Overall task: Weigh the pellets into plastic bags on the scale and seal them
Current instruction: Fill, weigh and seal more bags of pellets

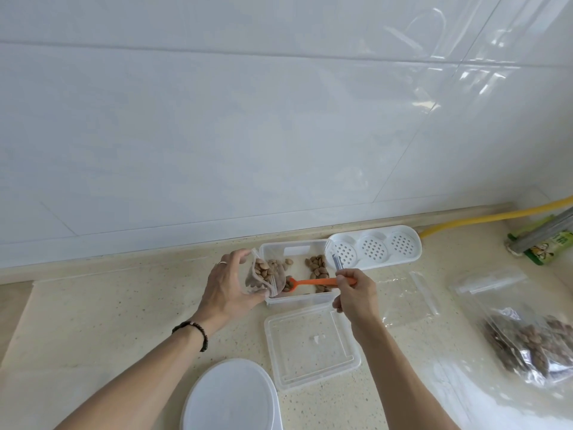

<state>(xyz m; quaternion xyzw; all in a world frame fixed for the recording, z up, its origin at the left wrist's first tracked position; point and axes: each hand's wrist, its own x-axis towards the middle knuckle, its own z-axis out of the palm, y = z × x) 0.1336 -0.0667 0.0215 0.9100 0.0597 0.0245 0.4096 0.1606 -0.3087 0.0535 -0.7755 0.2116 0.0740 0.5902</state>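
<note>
Pellets [317,264] lie in a clear tub [297,301]; an orange scoop [313,282], pinched by the right hand [356,294], is pointed leftward at the small bag [265,276] gripped open by the left hand [229,290].

Container [297,301] at back of counter [93,321], pellets [317,264] in it. Perforated tray [375,247] just right of container. Lid [310,346] before container. Round lid [231,398] left of it, nearer. Empty bag [409,297] right of container; filled bag [533,342] far right.
</note>
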